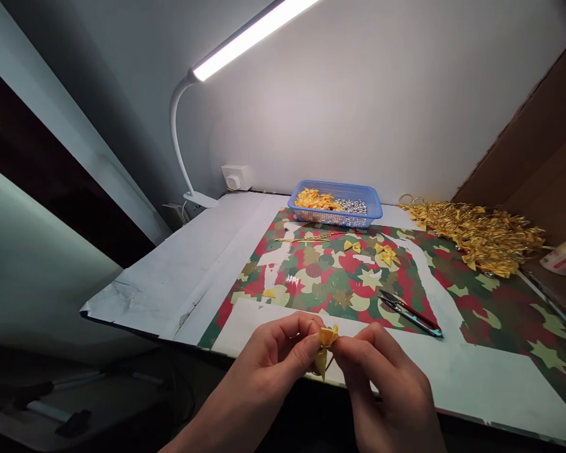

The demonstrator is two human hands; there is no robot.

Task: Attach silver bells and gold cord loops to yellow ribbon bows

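Observation:
A small yellow ribbon bow [327, 338] is held up at the table's front edge, between both hands. My left hand [283, 352] pinches its left side between thumb and fingers. From the right, my right hand [382, 371] has its fingertips closed at the bow's knot, where a thin strand hangs down; exactly what those fingertips grip is partly hidden. Beyond the hands lie a loose yellow bow [352, 246] and a small group of bows [387, 254]. Thread snips [411, 313] rest on the patterned paper to the right.
A blue basket [334, 218] at the back holds yellow bows and silvery bells. Gold cords [306, 238] lie before it. At right is a heap of gold corded bows [483, 236] near a cardboard panel [532, 138]. A clip lamp [177, 126] stands at the back left.

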